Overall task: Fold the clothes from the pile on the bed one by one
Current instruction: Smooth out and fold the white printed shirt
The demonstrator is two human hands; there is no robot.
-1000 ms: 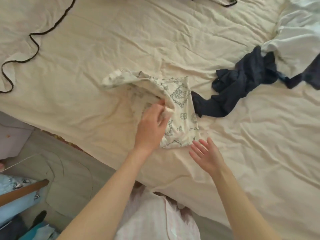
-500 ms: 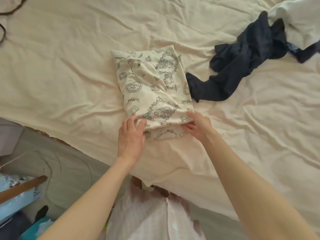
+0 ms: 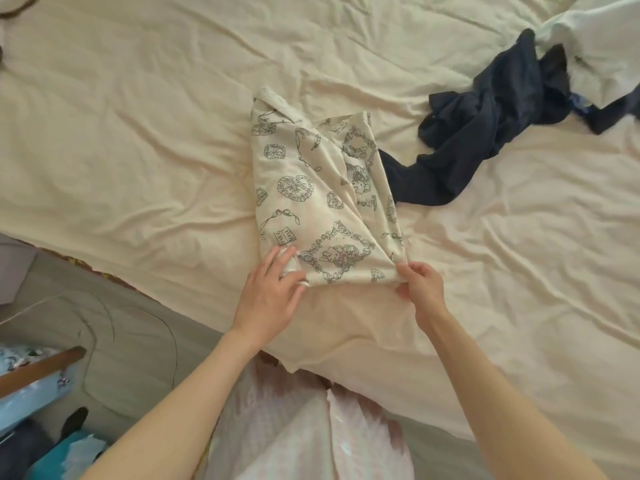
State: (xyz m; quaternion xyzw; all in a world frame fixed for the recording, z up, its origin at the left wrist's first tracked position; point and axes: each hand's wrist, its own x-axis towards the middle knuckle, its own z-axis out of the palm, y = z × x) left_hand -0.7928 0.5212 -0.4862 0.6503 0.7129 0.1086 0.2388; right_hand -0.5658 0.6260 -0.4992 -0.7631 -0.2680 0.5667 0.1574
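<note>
A cream garment with a dark line-drawn print (image 3: 311,199) lies folded lengthwise on the bed (image 3: 138,133), its near end drawn up into tight creases. My left hand (image 3: 270,292) grips its near left corner. My right hand (image 3: 420,285) pinches its near right corner. To the right of it lies the pile: a crumpled navy garment (image 3: 485,133) touching the printed one, and a pale blue-white garment (image 3: 599,53) at the top right corner.
The bed's near edge runs diagonally from the left down to the bottom middle, with grey floor (image 3: 104,323) beyond it. A wooden bar (image 3: 38,368) and blue items sit at the lower left. A dark cord (image 3: 10,8) lies at the top left.
The left hand laid the raised flap down over the garment, then both hands took hold of the near corners. The near end is now pulled taut and creased, and the far end has narrowed.
</note>
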